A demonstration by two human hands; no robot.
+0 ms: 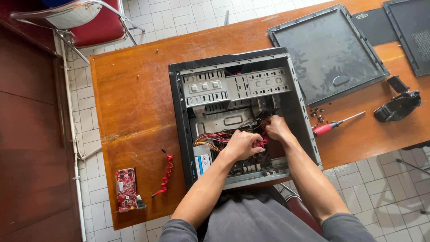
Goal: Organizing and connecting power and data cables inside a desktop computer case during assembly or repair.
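- The left hand [242, 144] and the right hand [277, 127] reach into the open computer case [309, 130] lying on the worktop [134, 103].
- Left grip is closed on a red cable [261, 143] among the wire bundle [219, 136].
- Right grip: cannot tell, fingers hidden.
- The cable looks light and floppy, probably best held by its stiff plug.
- A red-handled screwdriver [333, 126] lies just beside the case.

left hand [242, 144] covers part of red cable [260, 142] deep in open computer case [179, 116]; its grip there hidden. right hand [277, 127] fingertips lost among wire bundle [219, 136]. board beneath both hands mostly hidden. second side panel [410, 31] cut by right edge. chair [85, 20] cut by top edge. small screws [318, 114] beside red-handled screwdriver [336, 124] too tiny to count.
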